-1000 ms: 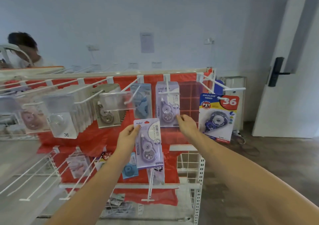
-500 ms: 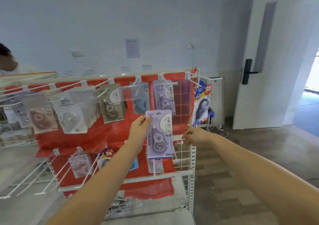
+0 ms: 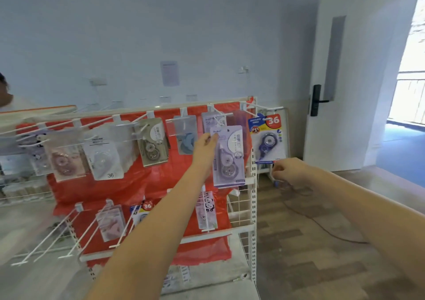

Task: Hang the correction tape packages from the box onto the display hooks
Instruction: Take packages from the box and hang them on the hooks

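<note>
Left hand (image 3: 204, 146) up at the top row, thumb and fingers pinching the upper left corner of a lavender correction tape package (image 3: 228, 157), and I'm holding it upright right in front of the display rack (image 3: 253, 184). It sits just below the white hook (image 3: 220, 115) that already carries matching lavender packs (image 3: 212, 121); whether its hole is on the hook's tip, I can't tell. Right hand (image 3: 288, 172) is out to the side, well clear of the package, fingers curled in loosely with nothing in them, hovering beside the rack's right post. Just above that hand hangs the blue pack with the red 36 (image 3: 266, 137) on the end hook. Over to my left, the top row carries a grey pack (image 3: 153, 142), a blue one (image 3: 187, 138) and clear-cased packs (image 3: 103, 154), all against the red sheet (image 3: 147, 180). Lower hooks carry a few more packs (image 3: 207, 210). White door (image 3: 345, 81) stands on my right, wood floor (image 3: 310, 242) below.
</note>
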Motion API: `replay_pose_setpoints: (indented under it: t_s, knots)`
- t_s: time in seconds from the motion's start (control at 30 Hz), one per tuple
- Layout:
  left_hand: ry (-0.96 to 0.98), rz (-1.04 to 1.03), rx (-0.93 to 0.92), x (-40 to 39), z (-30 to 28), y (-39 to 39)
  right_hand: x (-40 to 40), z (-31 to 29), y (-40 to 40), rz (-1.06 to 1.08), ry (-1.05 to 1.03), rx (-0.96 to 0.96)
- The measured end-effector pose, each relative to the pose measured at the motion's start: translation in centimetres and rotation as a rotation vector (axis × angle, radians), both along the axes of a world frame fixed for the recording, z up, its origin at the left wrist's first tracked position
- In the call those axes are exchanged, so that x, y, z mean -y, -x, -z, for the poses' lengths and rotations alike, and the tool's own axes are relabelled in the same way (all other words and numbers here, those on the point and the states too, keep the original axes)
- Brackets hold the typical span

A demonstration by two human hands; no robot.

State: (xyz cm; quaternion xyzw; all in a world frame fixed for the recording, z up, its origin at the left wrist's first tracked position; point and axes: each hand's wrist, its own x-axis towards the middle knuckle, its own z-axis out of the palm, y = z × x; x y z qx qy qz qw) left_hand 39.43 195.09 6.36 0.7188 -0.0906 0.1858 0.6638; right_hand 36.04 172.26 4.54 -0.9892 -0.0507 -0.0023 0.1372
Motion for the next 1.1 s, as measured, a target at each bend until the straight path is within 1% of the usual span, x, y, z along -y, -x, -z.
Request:
replay_pose_setpoints:
  t_s: [0.17,0.23,0.33,0.6,0.9,1.1]
  knots:
    - [0.069,-0.107,-0.084,1.0,-0.6,-1.4,0.7,-0.1,-0.8,-0.039,0.099,0.011]
    - [0.079,-0.166,-0.073,1.2,-0.9,-2.0,0.9,-0.4,-0.8,-0.048,0.11,0.009]
    - [0.014,-0.219,-0.035,1.6,-1.2,-2.6,1.2,-0.4,-1.2,-0.058,0.117,0.009]
    - [-0.049,-0.252,-0.06,0.9,-0.1,-6.4,1.5,0.3,-4.4,-0.1,0.149,-0.007]
    - [-0.156,-0.332,-0.105,0.7,-0.4,-11.1,0.6,1.5,-9.0,-0.174,0.169,-0.025]
    - [-0.151,-0.384,-0.132,0.8,-0.6,-15.0,0.0,1.8,-12.1,-0.213,0.157,-0.022]
